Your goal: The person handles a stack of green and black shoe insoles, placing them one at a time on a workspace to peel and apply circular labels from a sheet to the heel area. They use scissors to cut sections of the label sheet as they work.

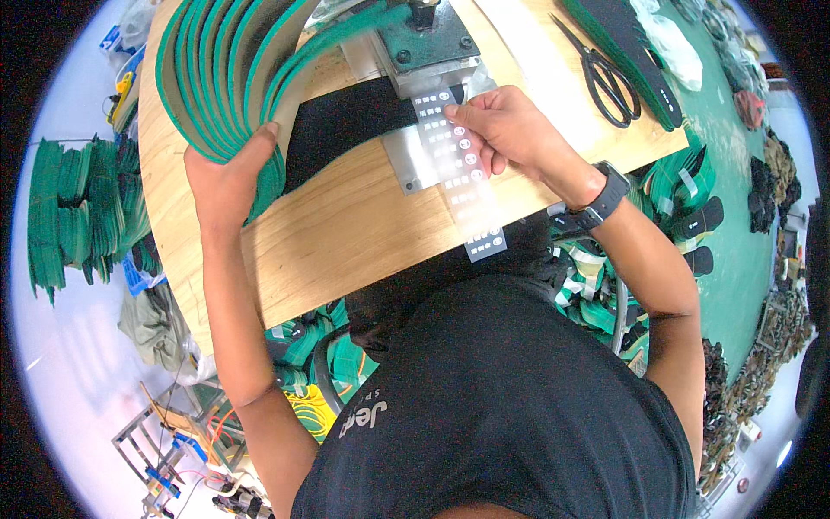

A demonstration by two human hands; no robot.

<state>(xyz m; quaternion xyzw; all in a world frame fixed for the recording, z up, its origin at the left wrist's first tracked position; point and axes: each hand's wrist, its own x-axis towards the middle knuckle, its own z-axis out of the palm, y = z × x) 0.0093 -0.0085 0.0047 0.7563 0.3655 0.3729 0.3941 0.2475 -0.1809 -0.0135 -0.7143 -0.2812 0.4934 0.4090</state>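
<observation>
My left hand (226,173) grips the near end of a thick stack of green-edged insoles (233,69) standing on edge on the wooden table (346,225). My right hand (506,125) pinches a long clear strip of small printed labels (458,169), which lies across a metal plate (406,160) and hangs over the table's front edge. A black insole (346,121) lies flat under the metal press (424,43) at the table's back. A dark watch (608,197) sits on my right wrist.
Black scissors (609,82) lie on the table to the right, beside a dark insole (631,48) and a plastic bag. Piles of green insoles (73,216) cover the floor at left, more lie at right and under the table. A metal rack with wires (173,441) stands lower left.
</observation>
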